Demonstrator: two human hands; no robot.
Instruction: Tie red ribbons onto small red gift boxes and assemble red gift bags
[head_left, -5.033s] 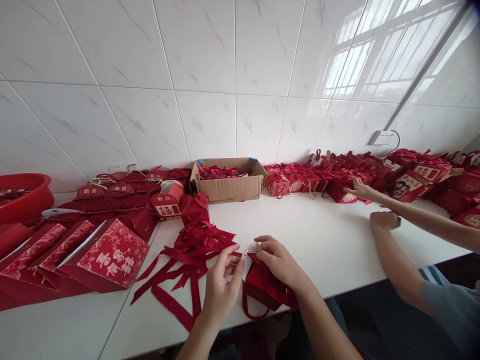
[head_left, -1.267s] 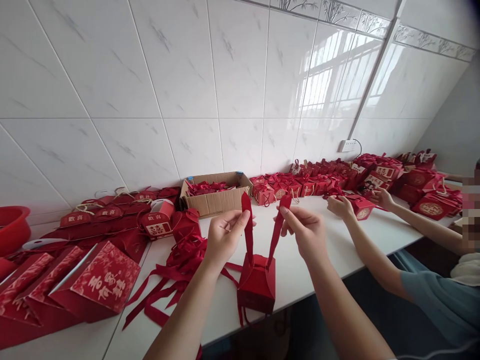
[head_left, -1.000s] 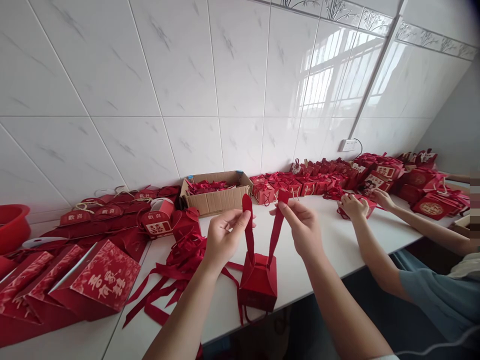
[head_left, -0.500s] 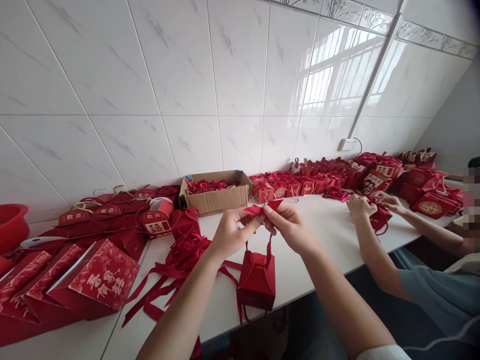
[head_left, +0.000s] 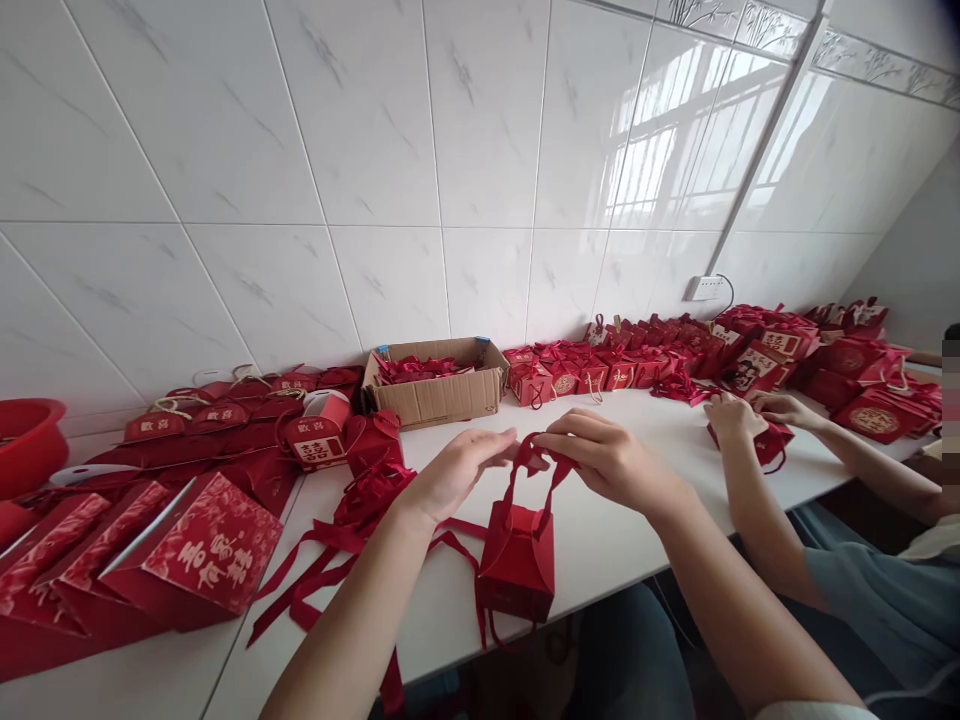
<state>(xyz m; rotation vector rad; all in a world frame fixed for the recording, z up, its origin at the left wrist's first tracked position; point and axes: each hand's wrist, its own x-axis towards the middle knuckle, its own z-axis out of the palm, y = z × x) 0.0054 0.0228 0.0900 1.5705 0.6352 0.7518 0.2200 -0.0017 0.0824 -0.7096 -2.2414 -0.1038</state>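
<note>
A small red gift box (head_left: 517, 565) stands near the table's front edge, with a red ribbon (head_left: 511, 488) rising from its top in a loop. Above and to the right of the box, my right hand (head_left: 619, 465) pinches the ribbon between its bent fingers. My left hand (head_left: 461, 475) is on the other side of the loop, its fingers stretched out towards the ribbon and partly hidden behind it. Ribbon tails hang down the box's front and lie to its left, near a heap of loose red ribbons (head_left: 371, 500).
Behind the hands stands a cardboard carton (head_left: 435, 398) holding red ribbon pieces. Finished-looking red boxes (head_left: 622, 370) line the wall. At left are larger red boxes (head_left: 217, 550) and a red basin (head_left: 30, 445). A co-worker's hands (head_left: 739, 415) handle another red box at right.
Both hands were pinching the ribbon together above the box. Now my left hand has opened its fingers, and the ribbon forms a loop held by my right hand. The view has shifted slightly.
</note>
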